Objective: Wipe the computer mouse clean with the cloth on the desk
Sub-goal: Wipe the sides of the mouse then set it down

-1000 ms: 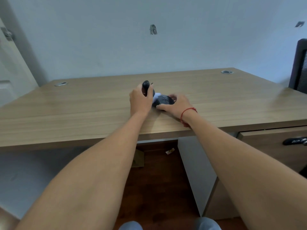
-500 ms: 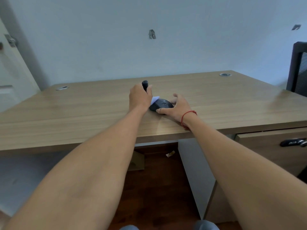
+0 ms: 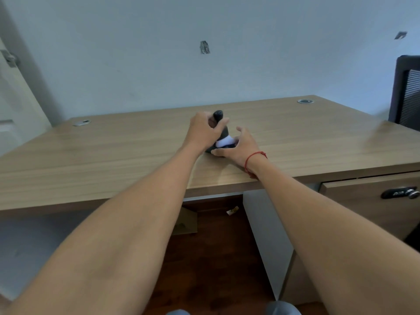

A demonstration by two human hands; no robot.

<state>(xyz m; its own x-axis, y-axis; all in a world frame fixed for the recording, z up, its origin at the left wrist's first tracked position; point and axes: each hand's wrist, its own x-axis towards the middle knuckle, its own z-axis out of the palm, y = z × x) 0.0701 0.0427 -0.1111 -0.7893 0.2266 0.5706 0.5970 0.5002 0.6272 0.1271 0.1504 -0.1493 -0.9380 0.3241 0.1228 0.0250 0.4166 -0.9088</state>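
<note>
A dark computer mouse [image 3: 210, 150] lies on the wooden desk [image 3: 113, 160] near its front edge, mostly hidden by my hands. My left hand [image 3: 203, 130] is closed around a dark upright cleaning tool [image 3: 218, 114] with a rounded top. A white cloth [image 3: 223, 140] shows at the tool's lower end and rests on top of the mouse. My right hand [image 3: 242, 144] cups the mouse from the right, its thumb against the near side and its fingers spread and partly raised. A red string circles that wrist.
Two metal cable grommets [image 3: 81, 123] [image 3: 305, 101] sit at the desk's back corners. A drawer with a black handle [image 3: 400, 193] is below the desk on the right. A dark chair back [image 3: 406, 92] stands at the far right. The wall is close behind the desk.
The white cloth has moved onto the top of the mouse, covering more of it. My right fingers have lifted and spread. The left hand shifted slightly over the mouse.
</note>
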